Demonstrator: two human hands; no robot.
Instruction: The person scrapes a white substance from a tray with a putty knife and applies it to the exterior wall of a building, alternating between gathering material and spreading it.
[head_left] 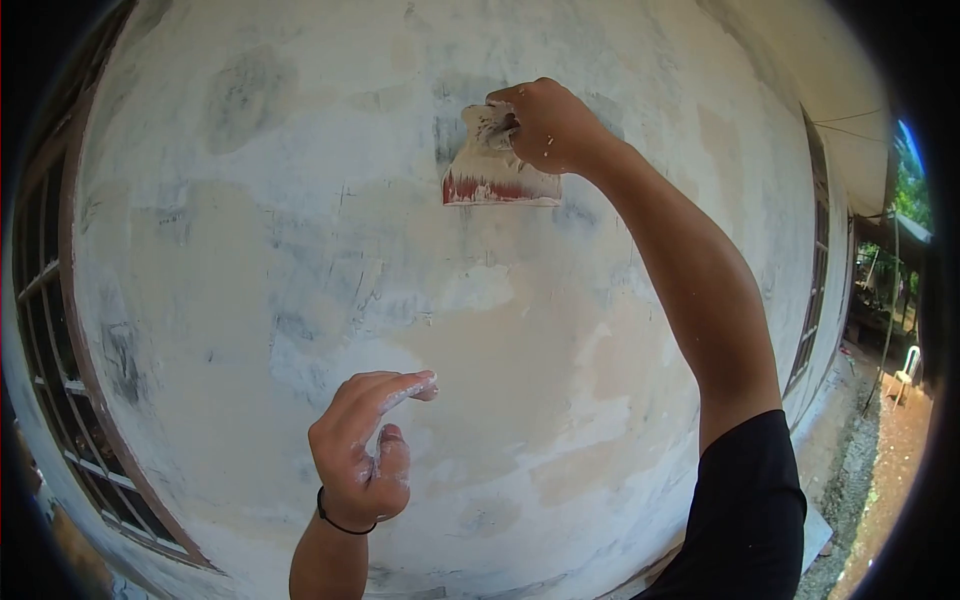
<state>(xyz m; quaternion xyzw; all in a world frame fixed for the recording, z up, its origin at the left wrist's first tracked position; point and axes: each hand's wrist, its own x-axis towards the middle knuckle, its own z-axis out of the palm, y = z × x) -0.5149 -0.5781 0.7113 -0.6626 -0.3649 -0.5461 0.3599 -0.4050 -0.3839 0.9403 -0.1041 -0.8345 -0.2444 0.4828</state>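
Up high, my right hand (548,125) grips a wide red scraper (500,185) whose upper part and blade are smeared with pale putty. The scraper's straight lower edge lies at the patchy white and beige wall (480,350). Lower and to the left, my left hand (368,445) is raised before the wall with its fingers curved and the thumb apart, holding nothing. White putty marks its fingertips and thumb. A thin black band circles the left wrist.
A brown-framed window with bars (60,330) runs along the left side. Another window (815,260) is at the right. Beyond the wall's right end lie a ground strip (850,500), a thin upright pole and greenery.
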